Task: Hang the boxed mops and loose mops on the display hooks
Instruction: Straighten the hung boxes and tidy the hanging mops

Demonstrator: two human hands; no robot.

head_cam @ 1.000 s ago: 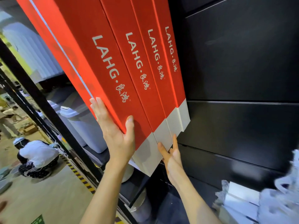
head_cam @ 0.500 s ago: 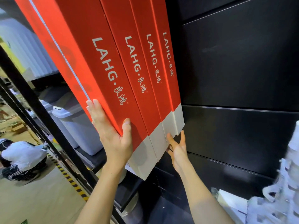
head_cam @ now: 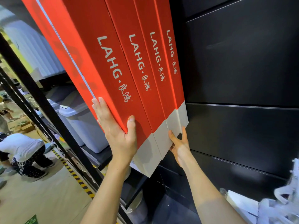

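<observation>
Several long red boxed mops with "LAHG" lettering and grey lower ends hang side by side against the black panel wall (head_cam: 242, 62). My left hand (head_cam: 119, 136) grips the nearest boxed mop (head_cam: 100, 50) low down, fingers along its left face and thumb on the front. My right hand (head_cam: 179, 144) reaches up with straight fingers and touches the grey bottom ends of the two rightmost boxes (head_cam: 176, 120). The hooks at the top are out of view. Loose white mops (head_cam: 278, 206) lie at the bottom right.
A black upright post (head_cam: 40, 102) of the shelving stands left of the boxes. White lidded bins (head_cam: 84, 126) sit on a shelf behind it. A person (head_cam: 22, 151) crouches on the floor in the aisle at the far left, beside yellow-black floor tape.
My right hand has risen from below the boxes to the grey ends of the rightmost ones. My left hand keeps the same hold on the nearest box.
</observation>
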